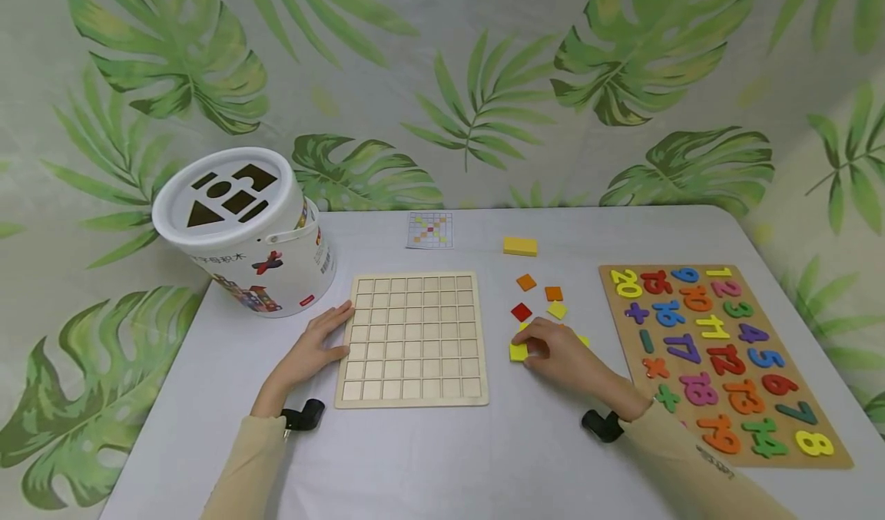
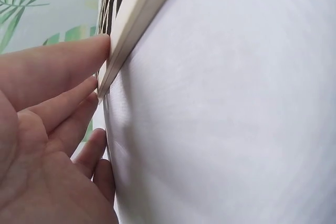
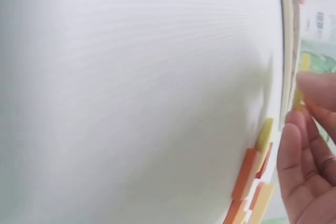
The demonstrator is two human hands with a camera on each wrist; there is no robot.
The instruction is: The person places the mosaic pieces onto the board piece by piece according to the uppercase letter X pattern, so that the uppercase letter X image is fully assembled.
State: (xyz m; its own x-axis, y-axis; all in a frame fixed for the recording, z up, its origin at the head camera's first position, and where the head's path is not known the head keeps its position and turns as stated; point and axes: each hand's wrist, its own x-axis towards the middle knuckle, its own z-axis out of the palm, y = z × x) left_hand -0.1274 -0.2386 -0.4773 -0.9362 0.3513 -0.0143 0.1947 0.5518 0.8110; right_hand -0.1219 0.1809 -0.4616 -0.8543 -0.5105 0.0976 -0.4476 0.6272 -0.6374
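A square wooden grid board (image 1: 415,339) lies flat on the white table, its cells bare. My left hand (image 1: 311,351) touches the board's left edge with fingers extended; the left wrist view shows fingertips (image 2: 102,45) against its side. To the right of the board, my right hand (image 1: 561,359) pinches a yellow square tile (image 1: 518,352) between thumb and fingers. In the right wrist view that tile (image 3: 297,98) is raised off the tabletop. Around this hand lie a red tile (image 1: 522,312), orange tiles (image 1: 526,282) and other yellow tiles (image 1: 557,309), some partly hidden by the hand.
A white lidded bucket (image 1: 231,228) with shaped holes stands at the back left. A small printed pattern card (image 1: 429,230) and a yellow block (image 1: 520,246) lie behind the board. A number puzzle board (image 1: 698,351) covers the right side, partly under my right sleeve.
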